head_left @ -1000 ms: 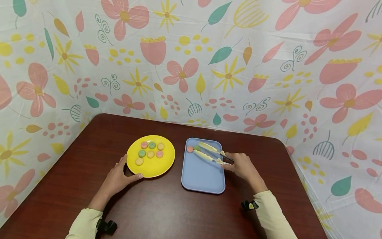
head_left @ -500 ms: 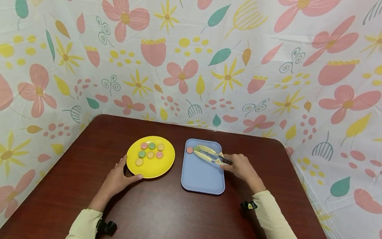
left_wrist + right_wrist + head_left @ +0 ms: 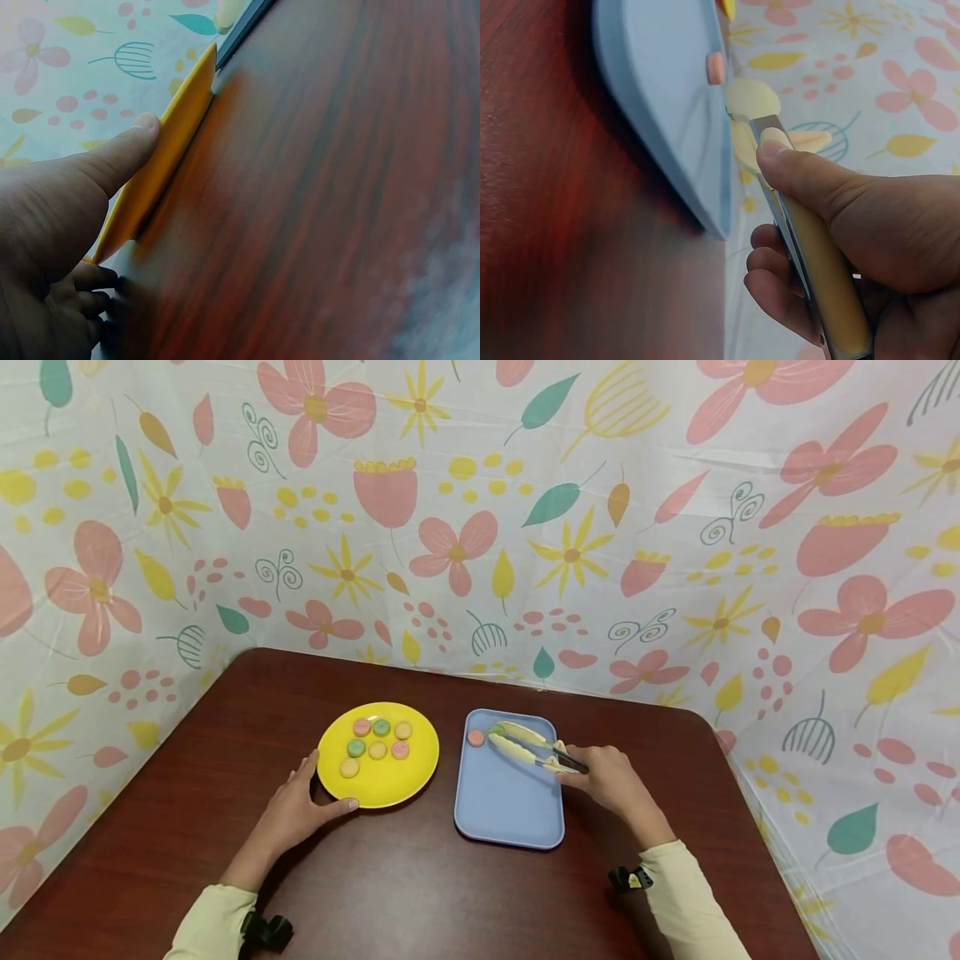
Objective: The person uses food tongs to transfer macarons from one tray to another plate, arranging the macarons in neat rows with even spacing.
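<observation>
Two hands (image 3: 609, 779), unlabelled tongs (image 3: 525, 746)

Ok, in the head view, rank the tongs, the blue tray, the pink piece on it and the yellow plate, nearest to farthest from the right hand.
From the right hand:
1. Tongs, gripped in it.
2. Blue tray, just to its left.
3. Pink piece, at the tray's far left corner.
4. Yellow plate, farther left, by the left hand.
</observation>
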The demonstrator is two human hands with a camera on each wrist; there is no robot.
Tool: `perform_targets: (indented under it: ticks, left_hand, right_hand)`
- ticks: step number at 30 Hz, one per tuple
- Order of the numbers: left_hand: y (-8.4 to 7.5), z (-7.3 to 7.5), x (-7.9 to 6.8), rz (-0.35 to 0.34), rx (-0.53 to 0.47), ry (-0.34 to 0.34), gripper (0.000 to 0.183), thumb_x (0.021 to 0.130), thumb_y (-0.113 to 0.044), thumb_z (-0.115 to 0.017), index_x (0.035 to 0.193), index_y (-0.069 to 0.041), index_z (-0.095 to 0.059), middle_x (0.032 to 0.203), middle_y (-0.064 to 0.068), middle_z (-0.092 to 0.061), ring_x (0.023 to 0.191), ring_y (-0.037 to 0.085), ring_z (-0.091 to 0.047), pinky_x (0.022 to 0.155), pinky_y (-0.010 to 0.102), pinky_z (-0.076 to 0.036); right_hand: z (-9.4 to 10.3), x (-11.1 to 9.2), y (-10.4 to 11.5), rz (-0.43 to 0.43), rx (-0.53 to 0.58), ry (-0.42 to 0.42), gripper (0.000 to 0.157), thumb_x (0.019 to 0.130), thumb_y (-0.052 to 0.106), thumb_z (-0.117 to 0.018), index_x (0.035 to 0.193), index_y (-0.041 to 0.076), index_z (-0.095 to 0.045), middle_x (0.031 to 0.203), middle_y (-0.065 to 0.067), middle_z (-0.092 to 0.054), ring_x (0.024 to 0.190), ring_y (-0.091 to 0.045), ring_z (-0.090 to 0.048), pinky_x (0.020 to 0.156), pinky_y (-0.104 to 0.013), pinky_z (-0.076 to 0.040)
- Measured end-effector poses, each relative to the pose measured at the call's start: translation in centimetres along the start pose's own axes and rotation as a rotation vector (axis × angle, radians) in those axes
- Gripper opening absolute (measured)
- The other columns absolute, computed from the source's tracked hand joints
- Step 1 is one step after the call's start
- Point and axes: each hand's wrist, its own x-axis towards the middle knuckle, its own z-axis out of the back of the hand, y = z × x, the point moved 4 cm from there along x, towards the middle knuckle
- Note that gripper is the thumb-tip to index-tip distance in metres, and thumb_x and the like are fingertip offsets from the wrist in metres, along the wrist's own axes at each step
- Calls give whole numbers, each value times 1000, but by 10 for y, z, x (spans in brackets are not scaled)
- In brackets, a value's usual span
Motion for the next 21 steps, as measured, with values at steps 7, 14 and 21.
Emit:
perform_targets:
  ticks: [7, 14, 21]
  left_hand:
    - [0, 0, 0, 9, 3, 4, 132, 78, -68, -78, 162, 3, -6, 164, 36, -14, 147, 62, -14, 114, 74, -21]
    - [-1, 0, 0, 8, 1, 7, 132, 78, -68, -78, 162, 3, -6, 164, 35, -15, 147, 62, -14, 114, 74, -21]
    - [-1, 0, 0, 6, -1, 5, 132, 78, -67, -79, 162, 4, -6, 164, 35, -15, 147, 62, -13, 114, 74, -21]
  right_hand:
    - [17, -3, 10, 12, -1, -23, 62, 89, 34, -81, 137, 0, -64, 120, -25, -71, 75, -21, -57, 61, -33, -43]
    - [32, -4, 28, 48, -5, -50, 63, 88, 38, -80, 138, 3, -64, 120, -21, -72, 74, -20, -58, 63, -34, -45]
    - [41, -4, 50, 115, -15, -95, 60, 88, 37, -81, 134, 2, -67, 116, -20, -74, 81, -22, -67, 68, -39, -53]
